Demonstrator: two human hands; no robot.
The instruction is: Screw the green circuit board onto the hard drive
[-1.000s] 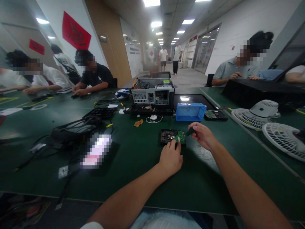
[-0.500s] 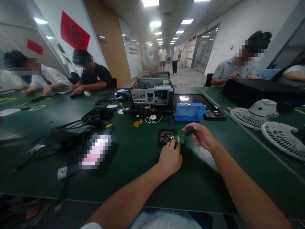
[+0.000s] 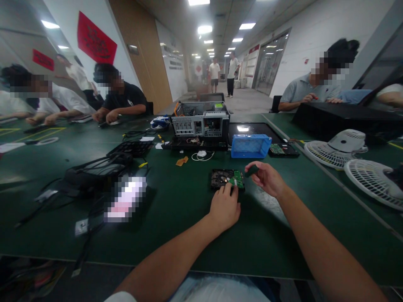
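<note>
A hard drive (image 3: 218, 179) lies flat on the green table, its green circuit board (image 3: 238, 177) facing up at the right. My left hand (image 3: 225, 206) bears on the drive's near edge, with bent fingertips over the board and the thumb tucked in. Just right of the drive, my right hand (image 3: 267, 179) hovers with thumb and forefinger brought together in a pinch. A small dark shape shows between those fingers, too unclear to name. Beyond both hands is an open blue plastic bin (image 3: 251, 147) tipped toward me.
An opened computer case (image 3: 201, 123) stands behind the drive. Another circuit-board unit (image 3: 283, 150) lies right of the bin. White fan grilles (image 3: 374, 184) are at right; a black strapped bundle (image 3: 94, 174) and a blurred-out bright patch (image 3: 127, 199) are at left. Co-workers sit on both sides.
My right hand has shifted very slightly, its forefinger a little farther right of the drive. My left hand stays on the hard drive. The view has tilted slightly.
</note>
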